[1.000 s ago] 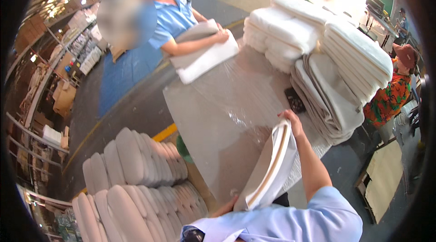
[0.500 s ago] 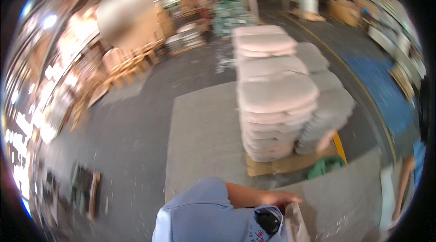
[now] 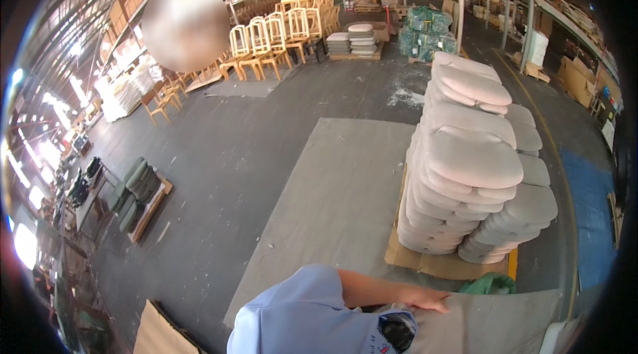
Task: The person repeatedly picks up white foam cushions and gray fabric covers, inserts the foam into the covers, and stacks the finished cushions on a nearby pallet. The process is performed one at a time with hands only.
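Observation:
My left hand (image 3: 425, 299) lies on the near edge of a grey sheet-covered table (image 3: 505, 321) at the lower right. My bare forearm runs back to a light blue sleeve (image 3: 299, 314). A bit of clear plastic shows under the wrist, and I cannot tell whether the fingers grip it. My right hand is out of the picture. Just beyond the hand, two tall stacks of pale beige seat cushions (image 3: 472, 161) stand on a wooden pallet (image 3: 432, 262).
A green bag (image 3: 488, 283) lies by the pallet. A large grey mat (image 3: 339, 201) covers the concrete floor. Bare wooden chairs (image 3: 279, 38) stand at the back, dark cushions on a pallet (image 3: 136, 191) at the left, and a cardboard sheet (image 3: 159, 334) at the lower left.
The view has swung left, away from the table, the other worker and the white cushion cover in my right hand, onto the warehouse floor. The cushion stacks now sit on the right.

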### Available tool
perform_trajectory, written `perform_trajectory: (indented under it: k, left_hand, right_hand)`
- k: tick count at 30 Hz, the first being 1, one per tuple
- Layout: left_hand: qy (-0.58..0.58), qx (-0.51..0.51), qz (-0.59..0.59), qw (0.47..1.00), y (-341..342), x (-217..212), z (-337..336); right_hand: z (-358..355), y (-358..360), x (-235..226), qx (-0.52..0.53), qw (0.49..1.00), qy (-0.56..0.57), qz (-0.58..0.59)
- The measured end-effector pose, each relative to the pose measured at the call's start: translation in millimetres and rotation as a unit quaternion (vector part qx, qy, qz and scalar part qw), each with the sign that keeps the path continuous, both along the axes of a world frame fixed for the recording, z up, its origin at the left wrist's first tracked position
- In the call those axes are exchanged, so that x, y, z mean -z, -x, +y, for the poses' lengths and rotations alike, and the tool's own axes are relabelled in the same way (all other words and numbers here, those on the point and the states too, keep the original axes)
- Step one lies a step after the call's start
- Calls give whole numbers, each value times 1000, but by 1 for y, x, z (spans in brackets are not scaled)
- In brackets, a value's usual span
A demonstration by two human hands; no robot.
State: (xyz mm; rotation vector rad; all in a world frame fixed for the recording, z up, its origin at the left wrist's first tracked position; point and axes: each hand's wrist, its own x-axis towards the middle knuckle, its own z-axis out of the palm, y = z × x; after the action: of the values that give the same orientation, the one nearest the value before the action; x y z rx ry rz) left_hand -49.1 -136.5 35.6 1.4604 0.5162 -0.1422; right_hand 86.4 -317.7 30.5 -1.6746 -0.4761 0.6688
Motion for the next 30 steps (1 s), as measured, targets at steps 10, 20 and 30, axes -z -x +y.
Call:
perform_trajectory:
  k: [10,20,30]
  left_hand:
    - [-35,-77,-107,991,-21,20,-27]
    - [-213,-21,-298,930,14,75,-25]
    - [157,16,7,987,40,46,14]
  right_hand:
    - [-41,3,6,47,997,9,65]
    - [-228,12,17,327,911,-99,230]
    - [-288,77,20,340,912,-76,217]
